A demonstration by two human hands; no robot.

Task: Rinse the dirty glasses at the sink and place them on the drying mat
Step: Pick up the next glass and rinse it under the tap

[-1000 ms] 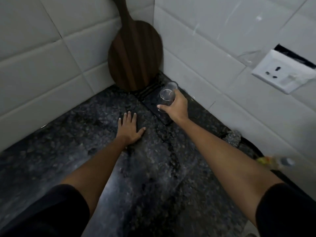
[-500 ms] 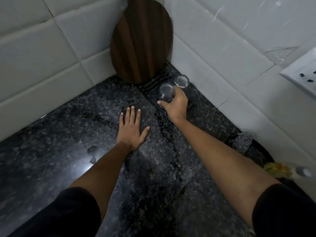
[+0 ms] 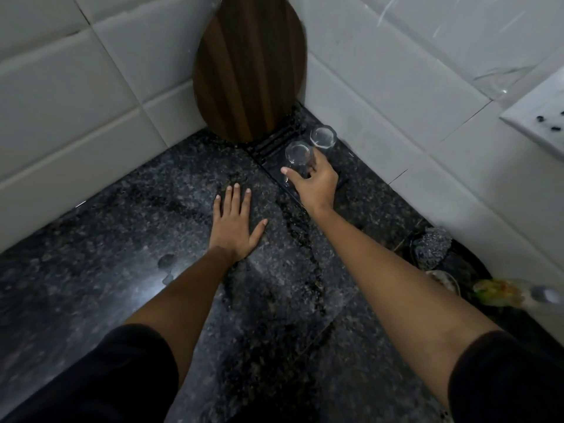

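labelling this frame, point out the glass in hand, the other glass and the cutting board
glass in hand (image 3: 297, 154), head view, on its rim
other glass (image 3: 323, 136), head view, on its rim
cutting board (image 3: 250, 65), head view, on its face

Dark speckled granite counter (image 3: 128, 227), ribbed black drying mat (image 3: 276, 145) in its corner, left hand (image 3: 233, 224) flat on it

Two bare forearms extend from the lower frame edge over the dark speckled surface (image 3: 91, 285). Each upper arm is covered by a short black sleeve of plain fabric ending above the elbow. No watch, ring or glove is fitted to the left hand (image 3: 233, 227) or the right hand (image 3: 316, 186). Fingernails on the left hand are short.
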